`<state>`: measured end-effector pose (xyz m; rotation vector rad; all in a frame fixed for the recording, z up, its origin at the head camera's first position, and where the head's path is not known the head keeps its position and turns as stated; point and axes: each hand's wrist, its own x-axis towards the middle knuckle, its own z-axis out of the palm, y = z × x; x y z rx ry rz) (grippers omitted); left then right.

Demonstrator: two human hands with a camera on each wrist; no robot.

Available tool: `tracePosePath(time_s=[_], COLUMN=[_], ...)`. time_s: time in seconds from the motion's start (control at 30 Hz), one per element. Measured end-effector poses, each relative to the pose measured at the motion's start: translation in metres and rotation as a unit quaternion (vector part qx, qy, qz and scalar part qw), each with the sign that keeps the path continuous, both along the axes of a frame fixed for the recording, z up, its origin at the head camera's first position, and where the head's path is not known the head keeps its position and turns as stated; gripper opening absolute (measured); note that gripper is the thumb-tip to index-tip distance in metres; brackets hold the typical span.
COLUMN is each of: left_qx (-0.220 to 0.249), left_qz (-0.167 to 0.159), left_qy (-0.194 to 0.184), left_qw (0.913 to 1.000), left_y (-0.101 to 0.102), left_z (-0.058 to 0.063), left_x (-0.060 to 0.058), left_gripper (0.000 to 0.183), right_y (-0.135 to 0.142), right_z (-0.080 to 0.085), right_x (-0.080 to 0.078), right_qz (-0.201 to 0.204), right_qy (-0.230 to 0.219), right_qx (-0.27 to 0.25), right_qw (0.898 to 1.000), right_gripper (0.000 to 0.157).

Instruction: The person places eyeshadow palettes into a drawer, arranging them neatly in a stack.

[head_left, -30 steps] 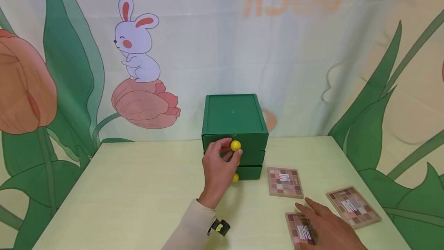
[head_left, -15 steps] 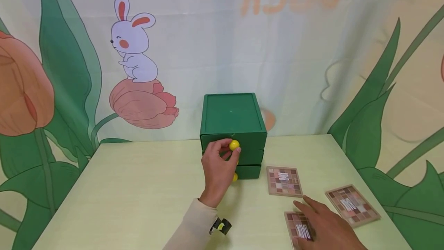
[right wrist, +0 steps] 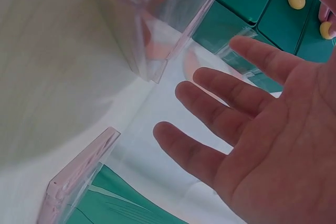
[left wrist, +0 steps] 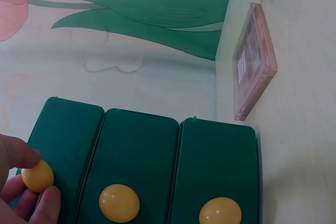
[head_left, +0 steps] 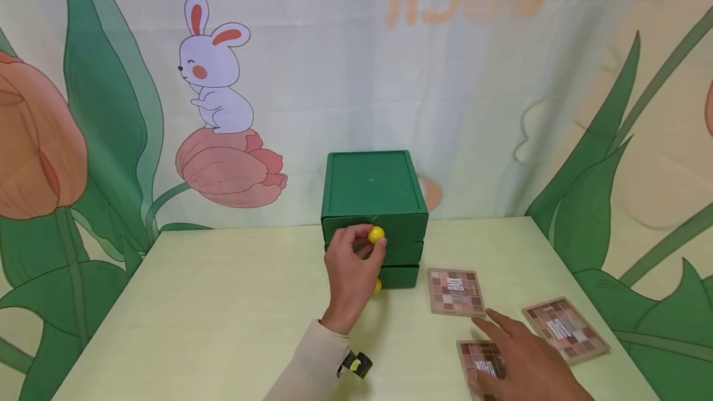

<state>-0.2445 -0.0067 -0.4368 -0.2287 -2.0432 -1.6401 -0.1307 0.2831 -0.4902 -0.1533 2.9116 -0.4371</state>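
Observation:
A small green three-drawer box stands at the back of the table, with round yellow knobs on its drawer fronts. My left hand pinches the top drawer's knob between thumb and fingers. In the left wrist view the middle knob and the bottom knob show beside it, and the drawer fronts look about level. Fingers spread, my right hand hovers over the nearest checkered flat case, hiding part of it. Nothing lies in its palm in the right wrist view.
Another checkered case marked "BACK" lies right of the box. A third such case lies at an angle near the right edge of the pale table. Behind hangs a printed curtain with a rabbit and tulips.
The left hand keeps its pinch on the top knob, and the drawers look the same. The right hand's fingers shift only slightly; the head view moves a little.

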Motion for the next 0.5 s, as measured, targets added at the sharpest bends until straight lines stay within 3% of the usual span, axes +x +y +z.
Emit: tracePosePath(time_s=[0.5], left_qx=[0.007], left_qz=[-0.002], left_qy=[-0.002], left_qw=[1.0000], left_y=[-0.0015], left_z=[-0.0010], left_x=[0.0095], left_gripper=[0.023], right_y=[-0.0022], right_z=[-0.0001], right_x=[0.0019], right_qz=[0.011], right_qy=[0.010], right_qx=[-0.012], right_qw=[1.000], right_gripper=[0.091])
